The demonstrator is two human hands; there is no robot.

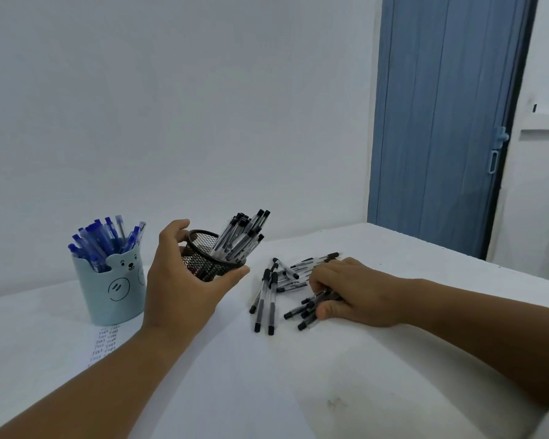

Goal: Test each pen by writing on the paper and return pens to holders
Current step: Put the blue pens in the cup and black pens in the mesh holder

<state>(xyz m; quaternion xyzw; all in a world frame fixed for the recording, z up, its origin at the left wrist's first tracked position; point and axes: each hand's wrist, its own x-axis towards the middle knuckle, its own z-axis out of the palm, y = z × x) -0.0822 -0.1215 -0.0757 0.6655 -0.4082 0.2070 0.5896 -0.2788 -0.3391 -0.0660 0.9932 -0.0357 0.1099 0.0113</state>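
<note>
My left hand (184, 280) grips a black mesh holder (208, 258), tilted toward the right, with several black-capped pens (241, 232) sticking out of it. To its right a loose pile of black pens (273, 289) lies on the white table. My right hand (352, 293) rests on that pile, fingers curled around a bunch of the pens. A light blue bear-faced holder (114, 289) full of blue pens (105, 242) stands at the left. In front of it lies the paper (105, 343) with rows of handwritten test words.
The white table (267, 375) runs to a right edge at the far right. A white wall rises behind it. A blue folding door (441, 122) stands at the back right.
</note>
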